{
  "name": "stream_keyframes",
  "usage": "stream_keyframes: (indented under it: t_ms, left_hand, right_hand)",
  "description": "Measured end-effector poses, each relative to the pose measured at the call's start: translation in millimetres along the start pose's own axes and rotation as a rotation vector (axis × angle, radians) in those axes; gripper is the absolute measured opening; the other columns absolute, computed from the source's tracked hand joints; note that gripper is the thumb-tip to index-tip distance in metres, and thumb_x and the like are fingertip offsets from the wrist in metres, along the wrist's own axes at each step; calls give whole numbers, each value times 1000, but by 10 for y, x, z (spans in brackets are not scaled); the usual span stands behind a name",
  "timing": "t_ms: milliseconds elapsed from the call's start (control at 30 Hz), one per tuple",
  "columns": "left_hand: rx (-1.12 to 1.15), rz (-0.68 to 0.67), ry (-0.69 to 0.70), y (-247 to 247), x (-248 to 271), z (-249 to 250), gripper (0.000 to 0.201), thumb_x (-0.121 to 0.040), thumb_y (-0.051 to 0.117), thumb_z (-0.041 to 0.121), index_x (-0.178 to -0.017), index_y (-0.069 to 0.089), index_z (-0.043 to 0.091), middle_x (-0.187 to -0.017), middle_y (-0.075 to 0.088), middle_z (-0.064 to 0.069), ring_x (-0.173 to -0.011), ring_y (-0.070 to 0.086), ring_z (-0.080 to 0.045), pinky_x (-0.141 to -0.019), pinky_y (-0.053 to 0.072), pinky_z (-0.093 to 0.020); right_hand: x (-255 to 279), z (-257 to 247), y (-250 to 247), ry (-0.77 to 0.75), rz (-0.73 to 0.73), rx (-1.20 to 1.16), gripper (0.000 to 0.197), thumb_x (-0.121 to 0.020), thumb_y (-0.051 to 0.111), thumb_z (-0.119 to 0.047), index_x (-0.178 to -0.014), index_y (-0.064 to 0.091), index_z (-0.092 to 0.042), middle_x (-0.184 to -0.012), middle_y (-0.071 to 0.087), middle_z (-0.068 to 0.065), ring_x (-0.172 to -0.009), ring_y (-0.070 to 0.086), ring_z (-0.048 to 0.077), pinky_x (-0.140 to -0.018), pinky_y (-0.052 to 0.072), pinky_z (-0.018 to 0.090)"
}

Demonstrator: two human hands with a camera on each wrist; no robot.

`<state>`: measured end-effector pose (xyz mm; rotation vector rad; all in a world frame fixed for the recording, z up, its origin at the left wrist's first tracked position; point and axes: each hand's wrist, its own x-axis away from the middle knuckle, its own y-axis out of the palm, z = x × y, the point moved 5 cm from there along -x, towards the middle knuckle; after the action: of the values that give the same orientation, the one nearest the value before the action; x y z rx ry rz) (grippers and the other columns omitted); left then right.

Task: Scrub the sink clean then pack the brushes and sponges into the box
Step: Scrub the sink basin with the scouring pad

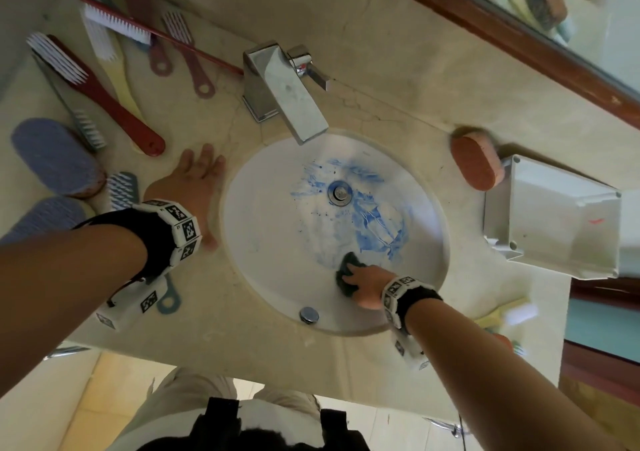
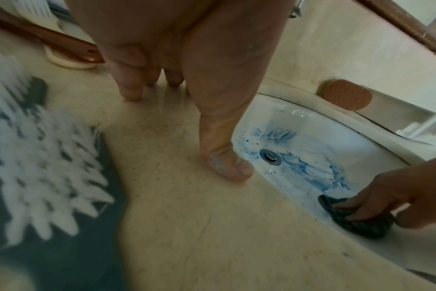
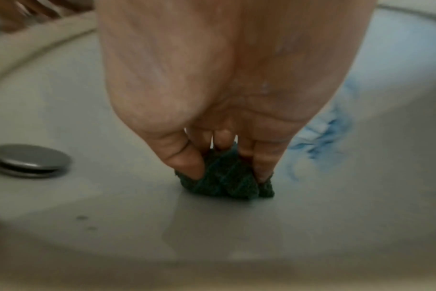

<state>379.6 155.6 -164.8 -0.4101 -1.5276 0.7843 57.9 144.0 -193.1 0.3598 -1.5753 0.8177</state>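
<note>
The right hand [image 1: 363,286] pinched a dark green scouring pad [image 3: 225,178] against the near wall of the sink [image 1: 263,277], beside the blue stains [image 1: 377,225]. The left hand [image 1: 194,180] lay flat, fingers spread, on the surface [image 1: 214,315]. The pad looked soft, light and crushable, best held bunched under the fingertips.

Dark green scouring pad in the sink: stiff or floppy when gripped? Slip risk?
Likely floppy: the scouring pad bunches into folds where the right hand pinches it. Probably light, since the fingertips alone hold it. Its coarse weave should grip rather than slide, though the basin looks smooth and possibly wet.
</note>
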Motion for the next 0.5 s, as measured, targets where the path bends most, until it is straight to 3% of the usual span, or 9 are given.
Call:
stream_keyframes:
  t_ms: [67,133,200,233,300,367,500]
  left_hand:
    - [-4,3,2,8,-3,-8,151,-54,91,46,-150,-23,21,-156,-32,-2,-147,-17,-29,-120,17,-46]
    - [-7,6,3,11,-2,-5,151,-54,91,46,-150,-23,21,-156,-32,-2,-147,-16,-30,-120,17,-46]
    - [-6,11,4,12,-12,-4,151,-54,91,45,-150,-22,21,-156,-31,-3,-147,-16,-30,-120,17,-46]
    - [-7,10,9,12,-16,-5,151,-54,91,45,-150,-22,20,-156,-31,-4,-147,-16,-31,-120,16,-46]
    - [-11,7,15,16,-26,-9,151,-53,91,45,-151,-22,19,-156,-30,-5,-147,-16,-32,-120,16,-47]
    - [-13,4,17,22,-41,-17,152,-52,91,45,-150,-23,20,-156,-31,-4,-147,-16,-32,-120,16,-47]
    - [-12,7,19,22,-61,-36,154,-50,91,48,-150,-23,22,-156,-31,-3,-147,-15,-31,-120,16,-47]
  right_hand:
    - [-35,142,20,39,-5,42,52,-104,21,-12,-154,12,-6,-159,12,21,-141,27,31,-117,22,36]
    - [-111,129,40,60,-31,-13,52,-102,22,-15,-152,17,-2,-156,20,23,-136,36,35,-115,28,40]
    - [-183,-49,11,37,-19,-47,52,-99,27,-19,-149,27,-3,-152,32,20,-131,42,37,-111,35,43]
    - [-190,-212,-27,-8,2,-62,51,-99,29,-18,-148,29,-2,-150,34,20,-132,40,37,-112,33,43]
    - [-185,-586,-121,-118,6,-88,53,-99,34,-18,-148,27,0,-152,29,20,-137,33,38,-115,25,42]
    - [-177,-854,-234,-147,12,-177,56,-97,38,-20,-150,27,-4,-155,22,17,-137,33,37,-116,26,44]
    - [-209,-763,-231,-152,23,-185,55,-101,34,-18,-154,20,-14,-161,13,9,-140,30,34,-115,22,38]
